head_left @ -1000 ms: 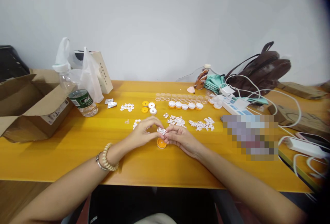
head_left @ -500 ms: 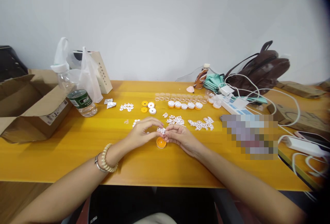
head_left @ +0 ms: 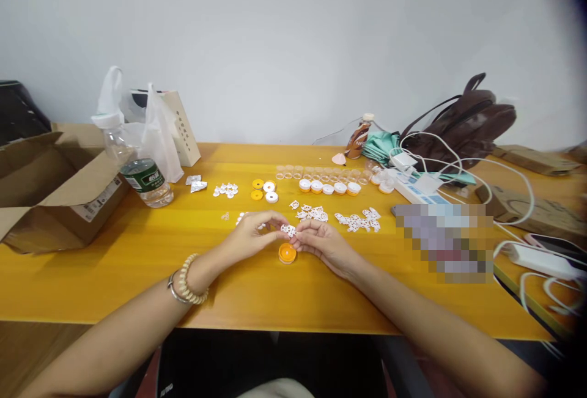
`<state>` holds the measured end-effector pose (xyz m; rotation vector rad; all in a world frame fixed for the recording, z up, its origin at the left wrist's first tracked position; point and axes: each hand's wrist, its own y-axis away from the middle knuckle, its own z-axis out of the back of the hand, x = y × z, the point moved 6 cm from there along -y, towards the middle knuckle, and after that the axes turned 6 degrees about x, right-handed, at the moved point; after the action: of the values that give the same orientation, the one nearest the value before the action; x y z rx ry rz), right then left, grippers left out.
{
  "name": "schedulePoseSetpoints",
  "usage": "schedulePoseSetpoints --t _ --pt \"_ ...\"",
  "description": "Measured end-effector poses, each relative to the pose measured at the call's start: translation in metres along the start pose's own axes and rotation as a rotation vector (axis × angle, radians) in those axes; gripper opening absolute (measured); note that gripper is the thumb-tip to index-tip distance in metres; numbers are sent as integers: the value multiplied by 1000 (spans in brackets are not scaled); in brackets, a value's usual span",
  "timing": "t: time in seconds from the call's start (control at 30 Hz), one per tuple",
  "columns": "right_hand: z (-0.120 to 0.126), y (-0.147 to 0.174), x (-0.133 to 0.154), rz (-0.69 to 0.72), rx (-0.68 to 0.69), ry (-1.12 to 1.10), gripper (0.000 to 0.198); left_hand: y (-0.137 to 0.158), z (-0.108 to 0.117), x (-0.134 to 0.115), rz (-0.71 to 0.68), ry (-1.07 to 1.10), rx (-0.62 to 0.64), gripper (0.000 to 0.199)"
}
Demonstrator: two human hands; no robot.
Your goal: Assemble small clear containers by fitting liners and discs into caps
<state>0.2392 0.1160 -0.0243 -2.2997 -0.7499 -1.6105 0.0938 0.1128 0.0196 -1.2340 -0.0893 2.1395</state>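
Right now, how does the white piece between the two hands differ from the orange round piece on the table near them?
The white piece is held up between the left hand and right hand, while the orange round piece rests on the table. The white piece is openwork, with gaps; the orange round piece has a circular rim. Both are smaller than either hand.

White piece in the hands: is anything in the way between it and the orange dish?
Nothing I can see. The left hand and right hand pinch the white piece, and the orange dish shows just below it in the picture. The right hand's fingers curl close beside the gap.
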Motion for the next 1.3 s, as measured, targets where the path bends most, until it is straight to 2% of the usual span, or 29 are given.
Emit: schedulePoseSetpoints --t 0.17,0.57,0.73,0.93,1.1,1.3 --pt "1 -2 0 3 -15 7 25 -1 -5 4 87 87 -9 17" --pt "2 -6 3 118 7 180 20 -1 -10 6 110 146 12 19" --pt "0 -5 3 111 26 178 20 -4 -13 6 123 324 4 18" --pt "-3 -5 -2 109 47 202 21 -5 -14 12 187 508 -41 32" --pt "-5 -4 2 153 37 273 20 -5 -17 11 219 487 -34 23" --pt "-7 -3 8 186 39 395 24 -4 -10 5 195 378 -47 20"
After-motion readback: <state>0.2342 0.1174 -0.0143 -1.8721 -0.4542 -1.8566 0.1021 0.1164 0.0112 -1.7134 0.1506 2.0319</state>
